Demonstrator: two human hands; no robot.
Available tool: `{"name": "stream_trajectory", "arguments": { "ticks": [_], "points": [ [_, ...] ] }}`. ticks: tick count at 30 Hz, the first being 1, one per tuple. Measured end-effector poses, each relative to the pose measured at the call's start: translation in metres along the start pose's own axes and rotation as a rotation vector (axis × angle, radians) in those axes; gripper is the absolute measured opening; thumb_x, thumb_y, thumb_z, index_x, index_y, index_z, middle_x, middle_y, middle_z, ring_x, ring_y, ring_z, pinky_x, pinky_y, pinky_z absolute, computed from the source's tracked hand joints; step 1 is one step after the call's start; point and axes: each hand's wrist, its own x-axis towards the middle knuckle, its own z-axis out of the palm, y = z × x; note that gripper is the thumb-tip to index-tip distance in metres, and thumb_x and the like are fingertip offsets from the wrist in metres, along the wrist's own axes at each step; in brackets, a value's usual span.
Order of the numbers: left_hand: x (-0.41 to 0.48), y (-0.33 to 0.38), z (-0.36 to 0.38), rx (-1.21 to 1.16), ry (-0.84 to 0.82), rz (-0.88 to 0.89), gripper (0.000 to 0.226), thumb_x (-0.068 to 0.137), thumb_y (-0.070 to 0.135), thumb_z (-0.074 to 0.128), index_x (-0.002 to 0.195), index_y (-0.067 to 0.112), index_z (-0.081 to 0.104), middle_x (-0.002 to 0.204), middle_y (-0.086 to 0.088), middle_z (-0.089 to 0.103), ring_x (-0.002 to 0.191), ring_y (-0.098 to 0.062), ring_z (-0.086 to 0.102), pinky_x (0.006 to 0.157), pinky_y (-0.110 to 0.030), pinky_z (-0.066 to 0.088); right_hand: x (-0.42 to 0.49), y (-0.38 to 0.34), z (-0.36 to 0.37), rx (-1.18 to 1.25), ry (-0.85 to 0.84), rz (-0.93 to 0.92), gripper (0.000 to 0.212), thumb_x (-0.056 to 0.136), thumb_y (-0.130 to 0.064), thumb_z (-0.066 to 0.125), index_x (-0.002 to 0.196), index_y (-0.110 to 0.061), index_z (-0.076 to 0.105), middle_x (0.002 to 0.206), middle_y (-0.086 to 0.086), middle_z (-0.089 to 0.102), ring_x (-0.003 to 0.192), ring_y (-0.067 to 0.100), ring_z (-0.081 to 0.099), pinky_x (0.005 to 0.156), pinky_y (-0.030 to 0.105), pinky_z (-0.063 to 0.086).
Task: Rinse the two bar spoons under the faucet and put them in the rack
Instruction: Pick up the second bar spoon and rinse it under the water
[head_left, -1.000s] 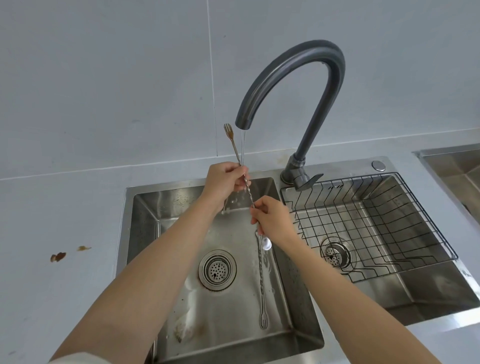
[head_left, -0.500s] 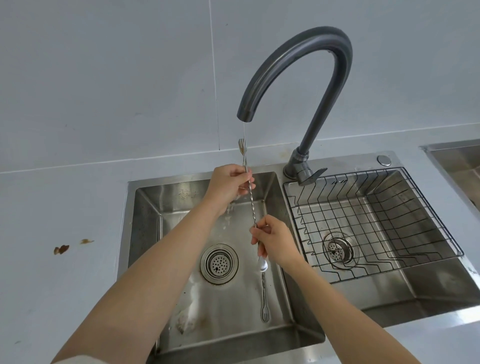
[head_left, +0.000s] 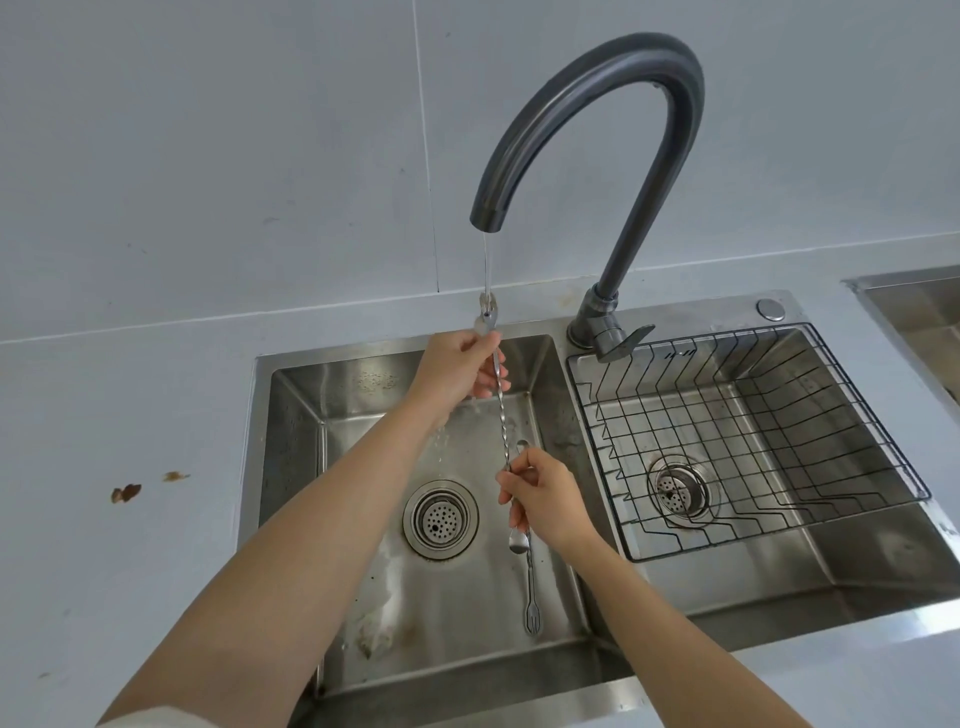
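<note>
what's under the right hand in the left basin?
A second bar spoon lies on the left basin floor, forked end nearest the camera. The right hand and the held bar spoon's bowl cover its upper stem; its far end can't be confirmed.

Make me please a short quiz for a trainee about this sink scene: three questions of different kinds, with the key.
1. True or false: the wire rack already holds a bar spoon.
2. Choose one: where does the second bar spoon lie? A) on the counter; B) on the floor of the left basin; C) in the rack.
3. Fill the gap: the left hand and the right hand both hold the twisted bar spoon, its top end in the water from the ____.
Key: 1 false; 2 B; 3 faucet.
</note>
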Motion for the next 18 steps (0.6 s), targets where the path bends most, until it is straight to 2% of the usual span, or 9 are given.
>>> {"name": "stream_trajectory", "arguments": {
  "ticks": [6, 10, 13, 15, 18],
  "points": [
    [0.002, 0.002, -0.002, 0.069, -0.015, -0.002, 0.036, 0.095, 0.029, 0.044, 0.067, 0.012, 0.059, 0.063, -0.005, 0.063, 0.042, -0.004, 0.063, 0.042, -0.013, 0.048, -0.001, 0.002, 0.003, -0.004, 0.003, -0.003, 0.025, 0.091, -0.004, 0.052, 0.069, -0.015, 0.046, 0.059, 0.0, 0.057, 0.028, 0.002, 0.046, 0.036, 0.015, 0.04],
    [0.007, 0.004, -0.005, 0.003, 0.034, 0.014, 0.022, 0.09, 0.01, 0.055, 0.068, 0.013, 0.058, 0.068, -0.004, 0.063, 0.047, -0.002, 0.064, 0.044, -0.011, 0.048, -0.003, 0.005, 0.003, -0.011, -0.014, 0.009, 0.023, 0.091, -0.004, 0.051, 0.071, -0.014, 0.046, 0.059, 0.0, 0.057, 0.028, 0.001, 0.046, 0.036, 0.015, 0.04],
    [0.01, 0.006, -0.008, -0.049, 0.067, 0.0, 0.022, 0.083, -0.005, 0.059, 0.071, 0.014, 0.059, 0.07, -0.003, 0.062, 0.061, -0.011, 0.062, 0.053, -0.016, 0.048, -0.005, 0.008, 0.003, -0.012, -0.021, 0.018, 0.024, 0.091, -0.003, 0.05, 0.07, -0.014, 0.047, 0.059, 0.001, 0.056, 0.028, 0.002, 0.045, 0.035, 0.014, 0.039],
    [0.011, 0.007, -0.008, -0.057, 0.068, -0.003, 0.025, 0.08, -0.009, 0.061, 0.07, 0.014, 0.059, 0.069, -0.003, 0.062, 0.064, -0.014, 0.059, 0.057, -0.02, 0.045, -0.005, 0.008, 0.003, -0.009, -0.019, 0.022, 0.025, 0.091, -0.003, 0.05, 0.07, -0.015, 0.047, 0.059, 0.001, 0.056, 0.028, 0.002, 0.045, 0.035, 0.015, 0.038],
    [0.011, 0.009, -0.007, -0.031, 0.06, -0.007, 0.025, 0.08, -0.007, 0.061, 0.069, 0.015, 0.057, 0.069, -0.002, 0.062, 0.064, -0.012, 0.06, 0.056, -0.018, 0.045, -0.006, 0.008, 0.002, -0.002, -0.022, 0.027, 0.024, 0.092, -0.004, 0.05, 0.07, -0.014, 0.046, 0.06, 0.001, 0.056, 0.028, 0.002, 0.045, 0.035, 0.015, 0.038]
  ]
}}
